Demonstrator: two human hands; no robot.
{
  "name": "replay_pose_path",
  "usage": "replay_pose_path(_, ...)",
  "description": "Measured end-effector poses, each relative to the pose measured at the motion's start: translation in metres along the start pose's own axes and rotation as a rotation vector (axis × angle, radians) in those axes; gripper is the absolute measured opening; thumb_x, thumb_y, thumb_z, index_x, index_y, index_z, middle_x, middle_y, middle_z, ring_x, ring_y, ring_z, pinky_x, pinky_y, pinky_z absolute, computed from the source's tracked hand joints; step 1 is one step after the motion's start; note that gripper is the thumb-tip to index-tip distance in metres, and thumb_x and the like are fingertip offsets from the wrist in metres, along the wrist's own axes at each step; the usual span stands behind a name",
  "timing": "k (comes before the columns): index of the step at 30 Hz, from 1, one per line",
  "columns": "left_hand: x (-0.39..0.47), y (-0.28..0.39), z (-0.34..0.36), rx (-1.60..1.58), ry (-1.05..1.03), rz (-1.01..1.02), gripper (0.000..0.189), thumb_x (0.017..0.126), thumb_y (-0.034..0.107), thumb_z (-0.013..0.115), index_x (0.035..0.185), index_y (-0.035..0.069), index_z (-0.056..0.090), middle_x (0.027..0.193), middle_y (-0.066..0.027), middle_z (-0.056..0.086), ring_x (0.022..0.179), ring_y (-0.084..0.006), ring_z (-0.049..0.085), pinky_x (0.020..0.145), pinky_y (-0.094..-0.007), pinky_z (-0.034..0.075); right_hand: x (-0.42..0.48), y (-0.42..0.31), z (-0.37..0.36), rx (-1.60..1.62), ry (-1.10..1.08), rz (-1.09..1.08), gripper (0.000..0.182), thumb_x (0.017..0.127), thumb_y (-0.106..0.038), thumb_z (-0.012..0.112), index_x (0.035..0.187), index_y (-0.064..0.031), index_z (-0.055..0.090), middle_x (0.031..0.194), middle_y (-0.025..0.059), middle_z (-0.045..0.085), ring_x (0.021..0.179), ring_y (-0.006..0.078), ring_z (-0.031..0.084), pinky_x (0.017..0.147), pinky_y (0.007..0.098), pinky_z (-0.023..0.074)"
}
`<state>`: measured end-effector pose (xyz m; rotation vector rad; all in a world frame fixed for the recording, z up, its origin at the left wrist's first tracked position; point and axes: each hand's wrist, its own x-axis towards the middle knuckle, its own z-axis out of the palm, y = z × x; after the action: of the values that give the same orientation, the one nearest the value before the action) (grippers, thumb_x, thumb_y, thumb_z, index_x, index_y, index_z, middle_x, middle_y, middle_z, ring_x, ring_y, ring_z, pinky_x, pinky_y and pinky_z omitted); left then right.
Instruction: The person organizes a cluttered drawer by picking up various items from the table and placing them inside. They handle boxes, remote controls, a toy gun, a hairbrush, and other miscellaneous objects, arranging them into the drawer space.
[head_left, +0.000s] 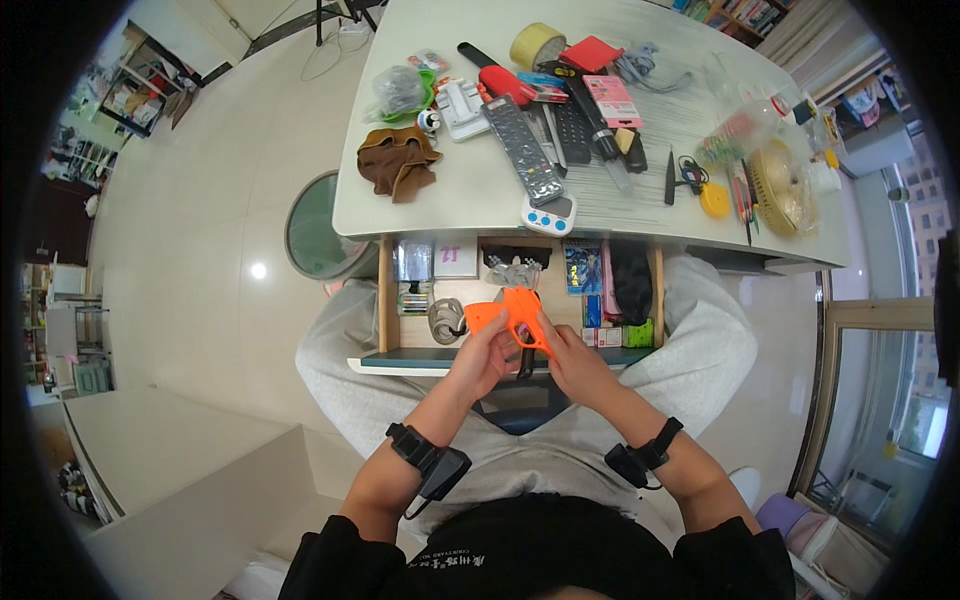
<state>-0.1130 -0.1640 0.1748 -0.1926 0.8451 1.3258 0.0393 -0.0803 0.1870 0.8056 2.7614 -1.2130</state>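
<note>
An orange plastic toy pistol (528, 309) is held in both hands above a pulled-out drawer (555, 304). My left hand (486, 357) grips it by the left end, thumb on top. My right hand (579, 364) has its fingers on the other end, near the trigger guard. Under the toy lie black pixel-style glasses (517, 256) and a clear plastic bag (513, 276). A coiled grey cable (447, 321) is left of the toy, beside a pack of batteries (415, 301). On the right are a blue notebook (583, 268), a black pouch (631, 283) and a green box (638, 334).
The tabletop (450, 206) beyond the drawer bears a brown cloth (399, 161), a remote control (523, 150), a white timer (549, 215) at the front edge, a tape roll (537, 46) and a yellow basket (772, 187). A green bin (322, 229) stands left of the table.
</note>
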Motion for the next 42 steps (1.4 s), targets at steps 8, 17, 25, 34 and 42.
replay_pose_path(8,0.047,0.005,0.006,0.142,0.004,-0.014,0.024,0.08,0.028,0.048,0.099,0.013,0.048,0.094,-0.0013,0.055,0.089,-0.0124,0.05,0.077,-0.033,0.037,0.017,0.042,0.002,0.24,0.263,0.105,0.068,0.076,-0.026,0.056,0.129,-0.0066,0.017,0.115,0.0164,0.037,0.096,0.0259,0.045,0.08,0.0309,0.0375)
replay_pose_path(17,0.096,0.002,0.022,0.152,-0.077,-0.154,0.022,0.08,0.025,0.05,0.098,0.013,0.047,0.091,-0.0012,0.055,0.086,-0.0129,0.05,0.08,-0.0332,0.037,0.04,0.061,-0.003,1.105,0.176,0.627,0.037,0.078,-0.028,0.056,0.107,-0.0095,0.042,0.088,0.0017,0.052,0.073,0.0075,0.05,0.056,0.0196,0.0428)
replay_pose_path(25,0.097,0.002,0.026,0.386,0.157,-0.01,0.037,0.081,0.028,0.049,0.111,0.008,0.042,0.101,-0.0032,0.052,0.094,-0.0136,0.049,0.083,-0.0304,0.038,0.068,0.127,0.018,0.839,0.434,0.568,0.034,0.076,-0.02,0.059,0.104,-0.0065,0.044,0.083,0.0019,0.053,0.07,0.0098,0.049,0.056,0.023,0.0411)
replay_pose_path(34,0.052,0.026,-0.019,0.493,0.154,0.053,0.032,0.082,0.028,0.049,0.106,0.008,0.048,0.096,-0.0035,0.055,0.083,-0.0114,0.053,0.074,-0.0223,0.041,0.086,0.178,0.022,0.386,0.511,0.67,0.06,0.068,-0.022,0.063,0.117,-0.002,0.034,0.099,0.0171,0.053,0.089,0.026,0.053,0.076,0.0327,0.0412)
replay_pose_path(42,0.039,0.024,-0.023,0.421,0.146,0.111,0.027,0.082,0.027,0.049,0.102,0.009,0.051,0.091,-0.0016,0.056,0.078,-0.009,0.054,0.071,-0.0207,0.041,0.07,0.178,0.006,0.141,0.605,0.65,0.063,0.066,-0.018,0.065,0.117,0.0021,0.035,0.096,0.0163,0.053,0.079,0.0261,0.055,0.07,0.0318,0.0432)
